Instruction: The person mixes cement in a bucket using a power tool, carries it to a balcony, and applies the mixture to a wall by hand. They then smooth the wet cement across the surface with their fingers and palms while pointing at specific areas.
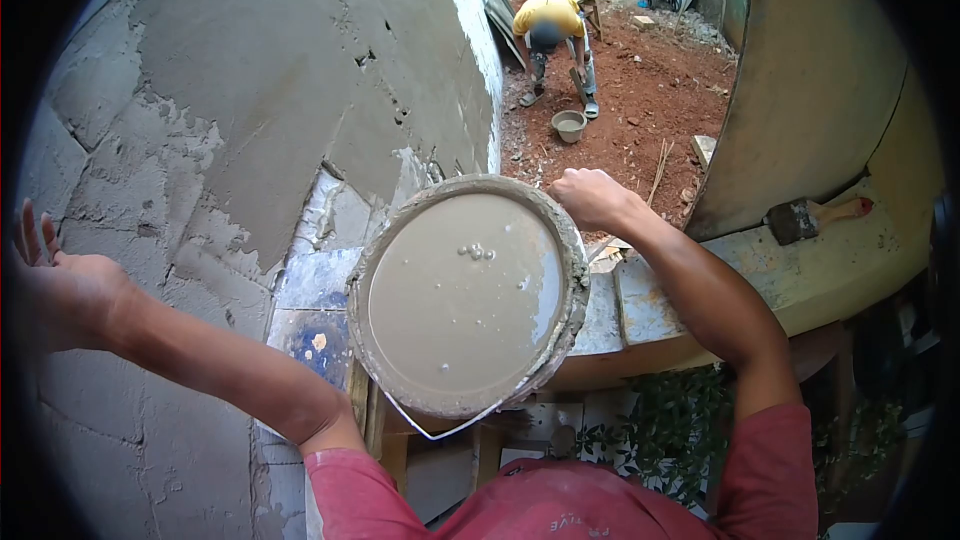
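A round bucket [362,350] with a mortar-crusted rim stands in front of me, filled nearly to the top with smooth grey-brown slurry [455,290]. A few bubbles float on its surface, and its thin wire handle [432,436] hangs down on my side. My right hand [597,198] is closed at the far right of the bucket's rim; whatever its fingers grip, if anything, is hidden. Far to the left, my left hand [70,290] is open with its fingers apart, close to the partly plastered wall [250,60]. Nothing shows in it.
A brush [815,218] lies on the ledge [740,275] at right. Below, a person in a yellow shirt [550,12] bends over reddish soil [650,90] near a small bucket [569,125]. A curved panel [820,90] rises at right. Leafy plants [670,420] grow below the ledge.
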Demonstrator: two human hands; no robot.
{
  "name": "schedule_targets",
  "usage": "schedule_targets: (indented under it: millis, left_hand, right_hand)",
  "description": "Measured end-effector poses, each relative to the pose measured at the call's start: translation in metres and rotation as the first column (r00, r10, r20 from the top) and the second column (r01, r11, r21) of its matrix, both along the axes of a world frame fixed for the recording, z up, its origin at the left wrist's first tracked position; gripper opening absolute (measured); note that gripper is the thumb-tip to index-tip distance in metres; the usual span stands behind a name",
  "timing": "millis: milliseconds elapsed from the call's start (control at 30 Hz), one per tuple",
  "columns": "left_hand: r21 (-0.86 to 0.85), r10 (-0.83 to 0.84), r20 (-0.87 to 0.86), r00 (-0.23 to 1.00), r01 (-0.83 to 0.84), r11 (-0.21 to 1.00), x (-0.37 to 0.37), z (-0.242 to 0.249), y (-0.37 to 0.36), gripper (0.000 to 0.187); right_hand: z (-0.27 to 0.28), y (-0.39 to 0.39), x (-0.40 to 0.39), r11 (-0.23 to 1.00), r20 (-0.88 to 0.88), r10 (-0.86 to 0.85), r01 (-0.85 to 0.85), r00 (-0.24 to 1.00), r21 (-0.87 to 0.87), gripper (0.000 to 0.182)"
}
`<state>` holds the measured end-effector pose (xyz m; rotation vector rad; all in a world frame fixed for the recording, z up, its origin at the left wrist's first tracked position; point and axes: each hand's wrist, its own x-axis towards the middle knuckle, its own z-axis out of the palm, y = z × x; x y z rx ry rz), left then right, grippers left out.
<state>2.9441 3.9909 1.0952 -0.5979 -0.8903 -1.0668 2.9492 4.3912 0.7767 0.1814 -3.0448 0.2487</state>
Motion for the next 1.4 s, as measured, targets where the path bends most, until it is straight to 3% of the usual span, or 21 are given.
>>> schedule_targets:
  millis: [533, 667, 733, 867, 1033, 1133, 1400]
  left_hand:
    - [0.019, -0.019, 0.035, 0.999, 0.018, 1.000, -0.004, 0.003, -0.007, 0.033]
    - [-0.062, -0.063, 0.004, 0.998, 0.063, 0.996, -0.009, 0.003, -0.015, 0.033]
    - [0.018, -0.021, 0.043, 0.999, 0.020, 1.000, -0.005, 0.003, -0.009, 0.033]
    - [0.013, -0.018, 0.047, 0.999, 0.018, 1.000, -0.005, 0.002, -0.011, 0.032]
    - [-0.071, -0.155, -0.067, 0.986, 0.150, 0.986, -0.005, 0.004, -0.013, 0.028]
    - [-0.009, -0.017, -0.010, 1.000, 0.017, 1.000, 0.002, -0.001, 0.002, 0.028]
    - [0.015, -0.065, -0.005, 0.998, 0.065, 0.998, 0.000, 0.000, -0.001, 0.026]
  right_hand:
    - [0.002, 0.000, 0.000, 1.000, -0.003, 0.007, -0.007, 1.000, -0.012, 0.014]
    - [0.004, -0.001, 0.001, 1.000, 0.024, 0.006, -0.006, 1.000, 0.005, 0.015]
    - [0.004, -0.001, 0.001, 1.000, 0.029, 0.006, -0.005, 1.000, -0.002, 0.015]
    - [0.005, -0.002, 0.001, 1.000, 0.022, -0.003, 0.002, 1.000, 0.001, 0.014]
    - [0.005, -0.001, 0.002, 1.000, 0.015, 0.003, -0.003, 1.000, 0.013, 0.015]
    - [0.012, -0.005, 0.005, 0.999, 0.038, -0.012, 0.011, 0.999, 0.032, 0.015]
    - [0.010, -0.004, 0.004, 1.000, 0.037, -0.021, 0.020, 0.999, 0.006, 0.017]
